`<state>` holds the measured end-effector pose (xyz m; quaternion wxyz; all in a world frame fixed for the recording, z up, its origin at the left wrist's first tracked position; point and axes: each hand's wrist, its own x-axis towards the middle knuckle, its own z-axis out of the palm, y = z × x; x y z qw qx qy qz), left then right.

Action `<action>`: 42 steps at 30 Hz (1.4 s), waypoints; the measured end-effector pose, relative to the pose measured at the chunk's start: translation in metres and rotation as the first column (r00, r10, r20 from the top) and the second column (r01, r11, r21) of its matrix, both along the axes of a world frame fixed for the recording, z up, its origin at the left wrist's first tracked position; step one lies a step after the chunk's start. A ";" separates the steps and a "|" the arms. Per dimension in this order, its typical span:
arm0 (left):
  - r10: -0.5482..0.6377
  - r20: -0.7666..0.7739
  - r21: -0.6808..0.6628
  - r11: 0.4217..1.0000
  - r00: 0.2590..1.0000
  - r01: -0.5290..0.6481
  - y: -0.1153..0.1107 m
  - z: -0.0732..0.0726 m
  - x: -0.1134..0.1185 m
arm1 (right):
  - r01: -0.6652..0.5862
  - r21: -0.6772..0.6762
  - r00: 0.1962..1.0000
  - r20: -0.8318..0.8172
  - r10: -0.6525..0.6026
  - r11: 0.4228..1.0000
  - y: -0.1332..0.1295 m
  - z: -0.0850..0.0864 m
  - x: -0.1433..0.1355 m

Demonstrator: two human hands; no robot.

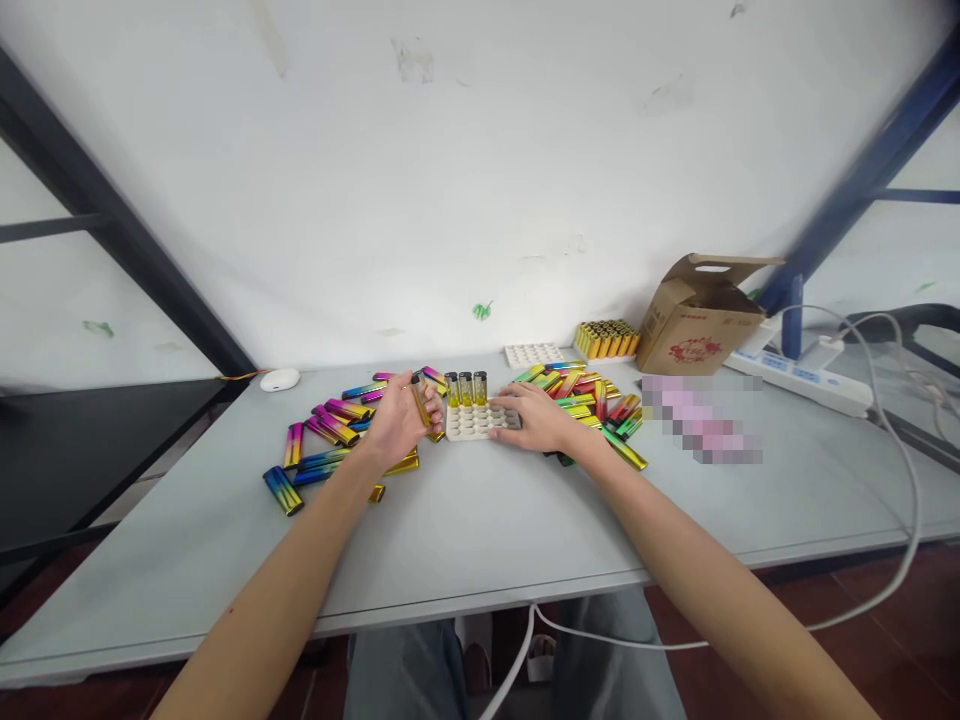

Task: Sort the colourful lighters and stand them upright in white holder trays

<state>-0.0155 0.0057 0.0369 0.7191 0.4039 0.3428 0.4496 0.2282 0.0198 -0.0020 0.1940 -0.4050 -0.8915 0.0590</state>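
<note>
I read this as a small, makeshift workshop, though I can't rule out a home. Loose lighters (283, 492) lie in heaps on a plain grey table (465, 545), a holed white tray (466, 427) between them. Along the table's back edge, against a scuffed wall (360, 200), I see a cardboard box (694, 338) and a power strip (806, 382). Metal frames (127, 235) flank both ends, and the floor (847, 610) is reddish tile.
</note>
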 end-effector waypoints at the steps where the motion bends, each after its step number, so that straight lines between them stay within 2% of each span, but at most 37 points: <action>1: -0.009 -0.003 0.005 1.000 1.000 0.009 0.000 -0.001 0.000 | -0.001 0.000 1.000 -0.001 0.001 1.000 0.000 0.000 0.000; 5: -0.011 -0.020 0.045 0.999 1.000 0.012 0.002 -0.004 0.000 | 0.002 -0.002 1.000 0.002 -0.002 1.000 0.000 0.000 -0.001; 15: 0.087 -0.048 0.094 0.992 0.995 -0.082 0.000 -0.005 0.006 | 0.009 -0.007 1.000 0.004 -0.009 1.000 0.000 -0.002 -0.002; 22: 0.082 -0.058 0.089 0.993 0.995 -0.077 0.000 -0.006 0.011 | 0.007 -0.008 1.000 0.012 -0.007 1.000 0.000 -0.001 -0.001; 30: 0.000 -0.003 0.090 0.996 1.000 0.000 -0.005 -0.006 0.013 | 0.013 -0.007 1.000 0.011 -0.013 1.000 0.000 -0.002 -0.002; 36: -0.115 -0.017 0.066 0.991 0.993 0.116 -0.007 -0.004 0.010 | 0.012 -0.002 1.000 0.014 -0.012 1.000 0.000 -0.001 -0.001; 42: -0.192 0.002 0.112 0.975 0.981 0.190 -0.003 -0.008 0.006 | 0.001 0.015 1.000 -0.003 -0.001 1.000 0.001 0.001 0.000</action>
